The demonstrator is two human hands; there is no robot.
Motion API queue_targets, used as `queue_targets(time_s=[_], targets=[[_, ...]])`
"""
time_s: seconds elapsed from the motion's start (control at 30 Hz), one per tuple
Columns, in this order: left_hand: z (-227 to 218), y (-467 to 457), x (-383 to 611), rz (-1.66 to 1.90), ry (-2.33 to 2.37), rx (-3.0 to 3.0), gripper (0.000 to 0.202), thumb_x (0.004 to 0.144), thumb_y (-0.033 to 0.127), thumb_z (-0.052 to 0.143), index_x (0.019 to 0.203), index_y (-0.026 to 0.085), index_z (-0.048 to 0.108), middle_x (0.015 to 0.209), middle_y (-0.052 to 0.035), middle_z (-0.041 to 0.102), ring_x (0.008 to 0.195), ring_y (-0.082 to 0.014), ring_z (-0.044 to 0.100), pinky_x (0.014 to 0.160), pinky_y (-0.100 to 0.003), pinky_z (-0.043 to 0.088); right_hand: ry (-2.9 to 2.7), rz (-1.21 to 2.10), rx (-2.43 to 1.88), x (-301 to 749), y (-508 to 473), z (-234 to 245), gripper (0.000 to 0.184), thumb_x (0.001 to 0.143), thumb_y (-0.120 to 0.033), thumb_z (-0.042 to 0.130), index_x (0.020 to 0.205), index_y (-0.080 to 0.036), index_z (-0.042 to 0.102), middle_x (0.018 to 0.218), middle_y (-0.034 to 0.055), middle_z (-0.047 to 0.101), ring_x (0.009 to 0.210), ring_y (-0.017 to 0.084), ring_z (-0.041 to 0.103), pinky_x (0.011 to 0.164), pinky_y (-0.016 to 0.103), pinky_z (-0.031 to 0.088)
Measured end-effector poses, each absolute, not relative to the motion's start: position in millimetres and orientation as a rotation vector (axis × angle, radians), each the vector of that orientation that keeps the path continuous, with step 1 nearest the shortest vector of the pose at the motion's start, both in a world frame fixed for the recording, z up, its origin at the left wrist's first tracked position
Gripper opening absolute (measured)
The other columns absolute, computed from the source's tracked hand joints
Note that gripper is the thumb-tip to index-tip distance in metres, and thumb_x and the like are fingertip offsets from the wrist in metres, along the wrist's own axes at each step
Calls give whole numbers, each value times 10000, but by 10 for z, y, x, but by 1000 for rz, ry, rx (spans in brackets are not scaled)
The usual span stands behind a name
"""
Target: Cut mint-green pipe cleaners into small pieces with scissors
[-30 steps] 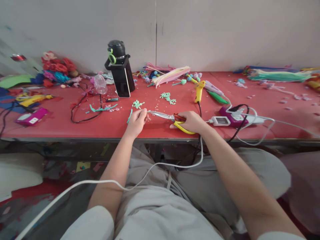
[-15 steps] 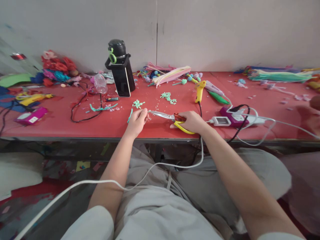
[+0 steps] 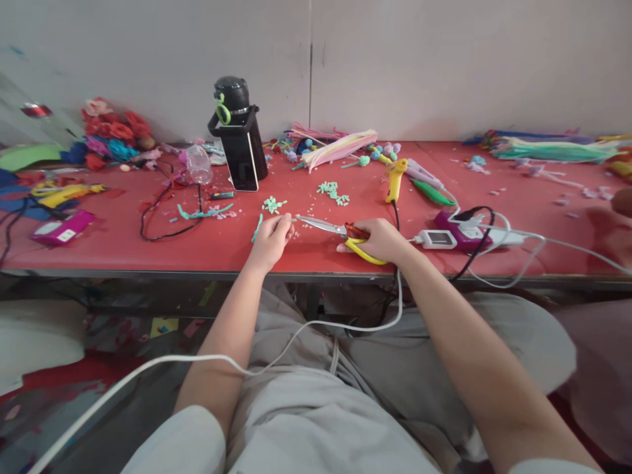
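Red-and-yellow scissors [image 3: 342,230], gripped in your right hand [image 3: 379,239], pointed left, tips just beside a small pale strand [image 3: 295,220] your left hand [image 3: 272,238] seemed to pinch. Pale-green bits [image 3: 271,205] lay farther off. Step: apparently snipping; next move called for a steady pinch, blades squared.

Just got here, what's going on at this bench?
A seated person works at a red table with both hands. The right hand holds scissors by their red and yellow handles, the tips pointing toward the left hand. The left hand's fingertips are pinched together near those tips; anything between them is too small to make out. Beyond the hands lie two clusters of pale green bits, and a yellow glue gun sits past the right hand.
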State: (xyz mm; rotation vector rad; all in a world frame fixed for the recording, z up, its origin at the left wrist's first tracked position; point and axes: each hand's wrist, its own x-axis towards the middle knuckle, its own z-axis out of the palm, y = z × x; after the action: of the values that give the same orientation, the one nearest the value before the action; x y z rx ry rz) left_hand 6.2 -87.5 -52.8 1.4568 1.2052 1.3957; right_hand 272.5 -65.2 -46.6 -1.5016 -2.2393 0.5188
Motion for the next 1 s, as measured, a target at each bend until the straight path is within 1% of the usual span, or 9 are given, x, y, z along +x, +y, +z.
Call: queue_targets(time_s=[0.2, 0.4, 0.6, 0.7, 1.0], targets=[[-538, -879, 46, 1398, 1196, 1477, 490, 931, 556, 645, 618, 195, 534, 548, 22, 456, 496, -90, 409, 475, -245, 304, -2257, 510, -1528, 2712, -636, -464, 754, 612, -956, 627, 648, -224, 449, 630, -7, 465, 629, 144, 392, 598, 320, 270], [-539, -880, 49, 1405, 1191, 1465, 483, 930, 544, 653, 622, 187, 549, 549, 23, 460, 504, -88, 420, 485, -234, 317, -2261, 475, -1545, 2702, -640, -460, 760, 614, -962, 619, 637, -224, 441, 619, -9, 477, 619, 141, 401, 599, 318, 279], [-559, -862, 36, 1415, 1191, 1461, 470, 941, 517, 651, 620, 186, 558, 552, 19, 472, 509, -92, 435, 486, -234, 327, -2273, 449, -1574, 2692, -645, -453, 732, 635, -931, 652, 638, -224, 462, 619, -8, 469, 626, 149, 417, 603, 325, 261], [-561, -855, 34, 1417, 1187, 1462, 467, 937, 512, 655, 618, 183, 564, 560, 15, 479, 509, -92, 439, 484, -236, 330, -2277, 432, -1582, 2690, -648, -453, 715, 640, -914, 668, 640, -224, 480, 622, -4, 489, 621, 151, 423, 602, 324, 264], [-557, -864, 40, 1399, 1185, 1451, 471, 925, 534, 659, 628, 179, 572, 592, 8, 493, 534, -94, 443, 501, -229, 354, -2270, 401, -1591, 2684, -635, -482, 726, 654, -934, 613, 633, -227, 446, 630, 11, 518, 624, 154, 426, 597, 318, 275]])
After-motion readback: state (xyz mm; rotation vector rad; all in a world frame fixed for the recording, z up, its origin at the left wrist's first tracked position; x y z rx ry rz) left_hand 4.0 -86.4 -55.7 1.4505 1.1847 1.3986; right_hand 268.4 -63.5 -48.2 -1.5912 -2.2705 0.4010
